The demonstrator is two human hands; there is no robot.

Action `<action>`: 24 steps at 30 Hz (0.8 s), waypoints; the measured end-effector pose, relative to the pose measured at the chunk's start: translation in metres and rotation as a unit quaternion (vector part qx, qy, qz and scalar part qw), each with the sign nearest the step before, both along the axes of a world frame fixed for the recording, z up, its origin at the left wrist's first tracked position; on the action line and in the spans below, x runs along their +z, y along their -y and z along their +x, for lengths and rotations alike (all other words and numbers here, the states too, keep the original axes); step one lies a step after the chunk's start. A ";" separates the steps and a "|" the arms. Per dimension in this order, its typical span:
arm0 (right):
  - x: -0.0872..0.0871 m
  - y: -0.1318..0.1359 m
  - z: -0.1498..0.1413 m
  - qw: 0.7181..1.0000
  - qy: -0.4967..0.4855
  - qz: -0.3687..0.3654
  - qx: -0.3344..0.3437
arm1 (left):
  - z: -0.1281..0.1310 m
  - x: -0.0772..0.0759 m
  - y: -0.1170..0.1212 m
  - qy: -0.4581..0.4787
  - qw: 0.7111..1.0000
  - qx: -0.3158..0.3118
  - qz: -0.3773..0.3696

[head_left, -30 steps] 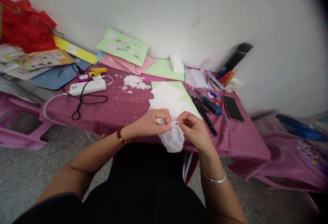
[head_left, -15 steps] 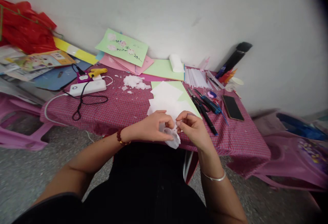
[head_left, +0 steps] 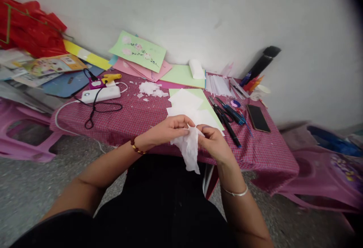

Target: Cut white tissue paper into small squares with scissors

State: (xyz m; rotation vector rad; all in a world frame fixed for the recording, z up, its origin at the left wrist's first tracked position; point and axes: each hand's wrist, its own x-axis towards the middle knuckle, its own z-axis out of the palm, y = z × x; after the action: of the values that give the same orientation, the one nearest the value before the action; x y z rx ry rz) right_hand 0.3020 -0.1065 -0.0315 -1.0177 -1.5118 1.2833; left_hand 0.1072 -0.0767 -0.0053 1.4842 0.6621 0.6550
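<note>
left hand higher, near right hand

1 head-worn camera, facing forward-down; left hand, right hand near.

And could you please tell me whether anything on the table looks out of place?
Yes: loose white scraps lie on the checked tablecloth, left of the front green sheet; they look spilled, being uncontained and unevenly strewn.

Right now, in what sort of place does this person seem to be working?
Probably a craft corner, though I cannot tell whether at home or in a classroom: scissors and white paper scraps lie on a checked tablecloth, near a green sheet with flowers.
</note>
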 end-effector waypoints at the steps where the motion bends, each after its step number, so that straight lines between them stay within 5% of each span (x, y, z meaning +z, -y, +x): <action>1: -0.002 0.000 0.000 1.000 -0.018 -0.019 0.000 | 0.001 0.000 0.002 0.014 1.000 -0.001 -0.022; 6: -0.003 0.004 -0.003 0.990 -0.097 -0.099 0.016 | -0.001 0.013 0.014 0.042 0.998 -0.010 -0.046; 16: 0.014 0.015 -0.006 0.987 -0.123 -0.100 0.015 | 0.000 0.029 0.027 0.041 0.998 -0.013 -0.035; 24: 0.011 0.016 0.001 0.994 -0.084 -0.059 0.034 | -0.002 0.031 0.026 -0.029 0.995 -0.005 0.091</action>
State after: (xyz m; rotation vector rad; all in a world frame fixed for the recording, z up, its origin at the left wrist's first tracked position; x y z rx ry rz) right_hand 0.3026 -0.1223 -0.0205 -0.9140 -1.3670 1.4828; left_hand 0.1051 -0.1024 0.0253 1.6788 0.6523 0.6799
